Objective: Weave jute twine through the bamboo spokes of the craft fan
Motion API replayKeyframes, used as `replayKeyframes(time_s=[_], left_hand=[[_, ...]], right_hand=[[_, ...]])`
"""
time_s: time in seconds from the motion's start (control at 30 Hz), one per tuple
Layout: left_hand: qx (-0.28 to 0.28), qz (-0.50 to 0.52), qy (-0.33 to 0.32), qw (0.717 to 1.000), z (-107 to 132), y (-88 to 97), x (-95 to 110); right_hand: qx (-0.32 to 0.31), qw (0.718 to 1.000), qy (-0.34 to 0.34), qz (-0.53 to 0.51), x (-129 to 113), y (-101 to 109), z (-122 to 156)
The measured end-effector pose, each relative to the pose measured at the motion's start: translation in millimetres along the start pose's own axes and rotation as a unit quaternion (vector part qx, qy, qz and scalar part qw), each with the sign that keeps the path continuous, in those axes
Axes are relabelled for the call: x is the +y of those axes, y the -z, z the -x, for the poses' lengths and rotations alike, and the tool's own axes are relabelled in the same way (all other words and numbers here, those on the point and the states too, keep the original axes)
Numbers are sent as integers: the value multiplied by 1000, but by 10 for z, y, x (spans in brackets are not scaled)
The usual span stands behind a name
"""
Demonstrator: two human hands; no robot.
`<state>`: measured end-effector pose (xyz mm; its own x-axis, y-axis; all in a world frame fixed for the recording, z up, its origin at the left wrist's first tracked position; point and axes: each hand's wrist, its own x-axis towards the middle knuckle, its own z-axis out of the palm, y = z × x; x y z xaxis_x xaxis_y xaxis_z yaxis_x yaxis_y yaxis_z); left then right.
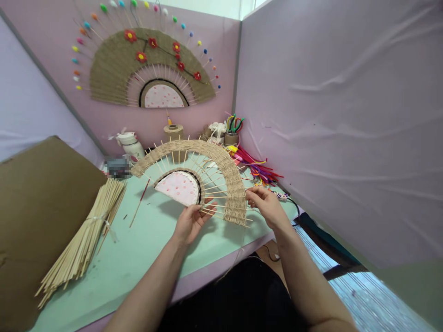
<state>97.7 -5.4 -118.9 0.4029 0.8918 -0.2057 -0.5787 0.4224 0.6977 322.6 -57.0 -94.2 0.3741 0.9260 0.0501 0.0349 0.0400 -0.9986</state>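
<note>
Over the table (133, 258), both hands (189, 223) (266, 205) grasp a woven fan (232, 177) arching away, long axis slanting left-to-right

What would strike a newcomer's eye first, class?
Probably the large fan on the pink back wall, with its red flowers and rim of coloured balls. Next comes the smaller woven fan above the table, with the left hand by its spotted half-disc and the right hand at its outer edge. A tied bundle of pale sticks lies on the left.
</note>
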Motion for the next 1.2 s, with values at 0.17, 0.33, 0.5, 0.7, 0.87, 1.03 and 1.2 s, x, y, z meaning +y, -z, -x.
replayKeyframes(time_s=[0.17,0.33,0.5,0.7,0.87,1.03,1.2], left_hand=[[-4,-3,-5,1000,3,3,-19],[-12,-7,-12,1000,2,16,-26],[-17,-17,-20,1000,2,25,-25],[-5,-14,-20,1000,-1,25,-15],[3,-17,-20,1000,-1,20,-2],[5,-10,-23,1000,-2,21,4],[-4,-8,-25,1000,-12,44,1]], right_hand=[[21,998,-11,-59,82,-82,-17],[33,995,-28,-95,105,-114,-20],[-1,996,-51,-79,98,-73,-23],[-16,995,-71,-70,54,-73,16],[7,999,-28,-17,70,-104,39],[0,1000,-24,-18,118,-121,44],[-17,996,-54,-69,123,-138,52]])
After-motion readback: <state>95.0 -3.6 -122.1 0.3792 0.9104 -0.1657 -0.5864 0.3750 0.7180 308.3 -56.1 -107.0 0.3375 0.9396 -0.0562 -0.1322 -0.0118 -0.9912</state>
